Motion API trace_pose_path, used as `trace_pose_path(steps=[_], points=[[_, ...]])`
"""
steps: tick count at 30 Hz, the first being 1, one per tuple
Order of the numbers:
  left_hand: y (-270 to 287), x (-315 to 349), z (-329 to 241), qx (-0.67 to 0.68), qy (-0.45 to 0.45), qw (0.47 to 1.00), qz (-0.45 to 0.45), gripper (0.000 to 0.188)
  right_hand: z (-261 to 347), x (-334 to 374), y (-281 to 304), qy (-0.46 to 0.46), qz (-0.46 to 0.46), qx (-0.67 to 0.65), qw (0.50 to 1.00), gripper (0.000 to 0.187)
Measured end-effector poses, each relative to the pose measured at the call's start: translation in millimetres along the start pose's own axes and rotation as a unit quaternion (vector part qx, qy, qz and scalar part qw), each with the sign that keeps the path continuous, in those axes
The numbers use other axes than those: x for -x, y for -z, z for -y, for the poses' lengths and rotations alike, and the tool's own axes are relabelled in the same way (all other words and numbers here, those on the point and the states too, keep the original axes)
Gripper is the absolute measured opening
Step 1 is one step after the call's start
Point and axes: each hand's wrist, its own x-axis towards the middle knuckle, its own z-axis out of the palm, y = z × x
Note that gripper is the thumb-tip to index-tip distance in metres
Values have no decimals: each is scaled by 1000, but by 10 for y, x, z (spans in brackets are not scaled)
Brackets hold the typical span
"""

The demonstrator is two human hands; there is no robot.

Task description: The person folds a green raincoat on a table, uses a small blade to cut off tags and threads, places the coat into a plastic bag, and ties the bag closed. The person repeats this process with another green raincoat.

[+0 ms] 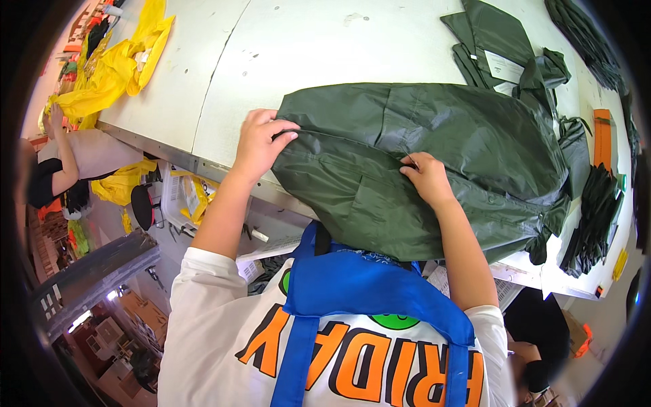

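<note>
A dark green waterproof jacket (468, 146) lies spread on the white table, its lower part hanging over the near edge against my blue apron. At its left end, my left hand (261, 139) pinches the border of the front opening between thumb and fingers. My right hand (427, 178) is closed on the same front edge near the middle of the jacket, thumb and fingertips pressed together. The front edge runs between my two hands. A flap pocket shows on the near panel. The jacket's hood end bunches up at the right.
More dark green pieces (498, 44) with white labels lie at the back right. Dark folded bundles (590, 220) and an orange strip (602, 139) are at the right. Yellow garments (125, 68) lie at the far left, where another person's arm (64, 152) reaches in.
</note>
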Motion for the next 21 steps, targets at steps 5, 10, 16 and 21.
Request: trace_pose_path(steps=[5,10,16,21], points=[[66,-24,-97,178,38,982,46,19,-39,-21,-22,-4,-2,11,1000,16],[84,-129,11,236,79,957,148,23,-68,-78,53,6,46,22,999,15],[48,-192,131,186,123,960,167,17,-45,-144,95,-59,62,26,996,17],[26,-227,11,116,162,967,160,19,-108,-124,93,-5,37,7,999,18]])
